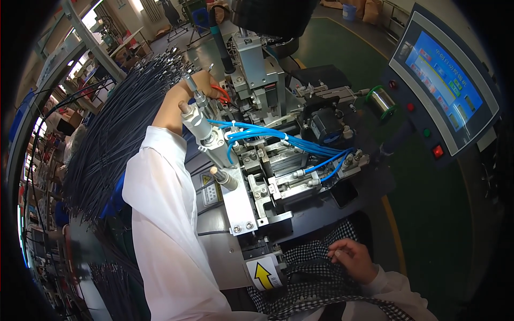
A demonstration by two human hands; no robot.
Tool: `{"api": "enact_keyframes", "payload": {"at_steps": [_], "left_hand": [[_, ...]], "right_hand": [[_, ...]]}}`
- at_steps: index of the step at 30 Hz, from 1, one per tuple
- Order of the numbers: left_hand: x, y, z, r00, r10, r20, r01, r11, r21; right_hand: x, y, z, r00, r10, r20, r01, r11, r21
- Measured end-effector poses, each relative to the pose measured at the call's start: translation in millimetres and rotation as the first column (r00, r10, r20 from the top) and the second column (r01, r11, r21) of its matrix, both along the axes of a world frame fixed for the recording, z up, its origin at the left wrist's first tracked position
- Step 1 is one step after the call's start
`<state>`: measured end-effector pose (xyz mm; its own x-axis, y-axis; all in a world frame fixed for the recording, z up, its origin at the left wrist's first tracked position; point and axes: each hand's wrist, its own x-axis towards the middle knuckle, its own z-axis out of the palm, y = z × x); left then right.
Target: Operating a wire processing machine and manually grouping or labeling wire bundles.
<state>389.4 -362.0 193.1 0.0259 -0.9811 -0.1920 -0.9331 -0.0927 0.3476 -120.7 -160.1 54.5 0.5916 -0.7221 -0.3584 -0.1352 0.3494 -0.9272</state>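
Note:
My left hand (199, 85) reaches to the far left side of a metal bench machine (257, 80). Its fingers are curled at a red-handled tool (220, 94), apparently gripping it; the tool's working end is hidden among the fixtures. Close to that hand lie the tips of a big bundle of black cables (120, 123), with metal connectors at the far end. My right hand (353, 260) hovers over my checked apron (305, 262), loosely bent, with nothing visible in it.
Blue air tubes (262, 131) arch across the machine. A spool of wire (381, 101) stands at its right, near a control panel with a lit screen (441, 77) and buttons. A metal plate with a yellow arrow (263, 275) is close to my body.

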Motion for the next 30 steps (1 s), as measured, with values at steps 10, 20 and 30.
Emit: {"api": "enact_keyframes", "payload": {"at_steps": [10, 20, 30], "left_hand": [[3.7, 3.3, -3.0, 1.0, 0.025, -0.011, -0.025, 0.999, -0.029], [1.1, 1.3, -7.1, 0.998, 0.051, -0.024, -0.051, 0.999, -0.008], [-1.1, -4.6, 3.2, 0.999, -0.023, 0.038, 0.021, 0.998, 0.058]], "right_hand": [[0.7, 1.0, 0.9, 1.0, 0.001, -0.011, 0.0, 1.0, 0.012], [0.6, 0.7, -1.7, 1.0, -0.002, 0.013, 0.002, 1.0, 0.018], [-2.7, -0.6, -3.6, 1.0, -0.007, -0.016, 0.008, 0.999, 0.031]]}}
